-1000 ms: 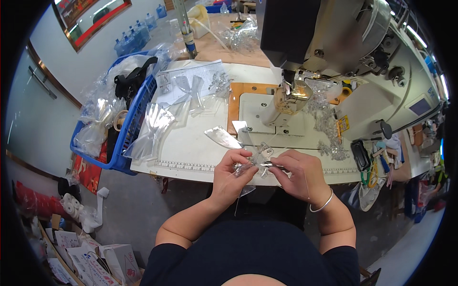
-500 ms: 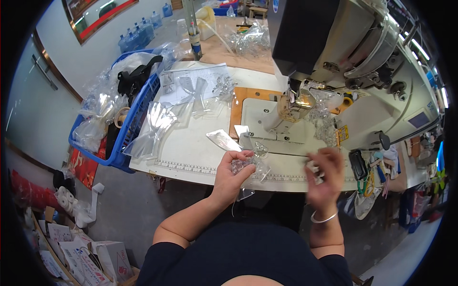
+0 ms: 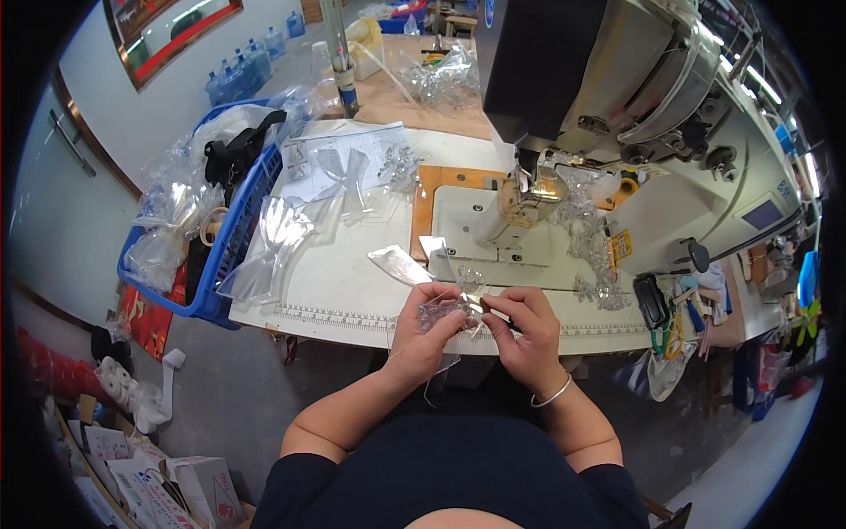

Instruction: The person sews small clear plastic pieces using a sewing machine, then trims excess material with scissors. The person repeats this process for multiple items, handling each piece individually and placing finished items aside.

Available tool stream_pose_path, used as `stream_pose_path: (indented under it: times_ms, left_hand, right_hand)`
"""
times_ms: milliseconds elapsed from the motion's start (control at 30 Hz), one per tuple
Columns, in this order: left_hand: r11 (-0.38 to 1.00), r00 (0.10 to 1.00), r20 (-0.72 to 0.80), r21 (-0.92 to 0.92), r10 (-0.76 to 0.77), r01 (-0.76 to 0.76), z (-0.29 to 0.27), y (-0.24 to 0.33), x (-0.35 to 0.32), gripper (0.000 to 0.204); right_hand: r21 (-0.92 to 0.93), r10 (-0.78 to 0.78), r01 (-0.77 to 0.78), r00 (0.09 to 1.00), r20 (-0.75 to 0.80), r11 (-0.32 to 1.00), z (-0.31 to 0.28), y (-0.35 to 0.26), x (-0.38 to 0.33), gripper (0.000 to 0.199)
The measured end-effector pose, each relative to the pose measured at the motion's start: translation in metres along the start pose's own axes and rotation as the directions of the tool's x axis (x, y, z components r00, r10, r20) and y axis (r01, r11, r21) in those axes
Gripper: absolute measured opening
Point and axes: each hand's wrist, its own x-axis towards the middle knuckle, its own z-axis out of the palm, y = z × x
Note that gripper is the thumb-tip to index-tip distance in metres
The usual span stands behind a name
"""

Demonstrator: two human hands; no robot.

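Both hands meet at the near edge of the white worktable (image 3: 344, 291). My left hand (image 3: 423, 331) grips a small clear plastic piece (image 3: 441, 313), with a clear film hanging below it. My right hand (image 3: 524, 326) pinches the same piece from the right with thumb and forefinger; a thin bracelet (image 3: 553, 395) rings its wrist. Just beyond the hands lies a flat clear plastic strip (image 3: 398, 264) on the table. The sewing machine head (image 3: 529, 189) stands right behind it.
A large industrial sewing machine (image 3: 634, 97) fills the upper right. Clear plastic bags (image 3: 273, 242) and papers (image 3: 344, 163) lie on the table's left part. A blue basket (image 3: 225, 238) full of bags hangs off the left edge. Cardboard boxes (image 3: 176, 480) sit on the floor lower left.
My right hand had swung out to the right half a second ago; it has come back and now pinches the clear piece held by my left hand.
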Motion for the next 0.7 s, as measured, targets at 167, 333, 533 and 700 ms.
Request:
stream_pose_path:
  times_ms: [167, 333, 533, 700]
  left_hand:
    - [0.999, 0.999, 0.049, -0.04, 0.014, -0.012, -0.004, -0.003, -0.001, 0.029]
    - [0.936, 0.984, 0.055, 0.303, 0.172, -0.18, -0.002, 0.003, -0.003, 0.027]
    - [-0.356, 0.338, 0.861, 0.473, 0.379, -0.806, -0.012, 0.04, 0.009, 0.021]
    - [-0.533, 0.109, 0.963, 0.228, 0.247, -0.815, -0.014, 0.046, 0.012, 0.015]
  right_hand:
    - [0.003, 0.016, -0.016, 1.0, 0.012, 1.0, 0.0, 0.0, 0.001, 0.022]
    - [0.227, 0.175, -0.148, 0.979, -0.105, 0.963, -0.008, 0.0, -0.004, 0.021]
    - [-0.027, -0.132, 0.129, 0.966, -0.221, 0.991, -0.06, -0.029, 0.011, 0.023]
    - [-0.124, -0.004, 0.028, 0.982, 0.189, 0.992, -0.053, -0.025, 0.006, 0.026]
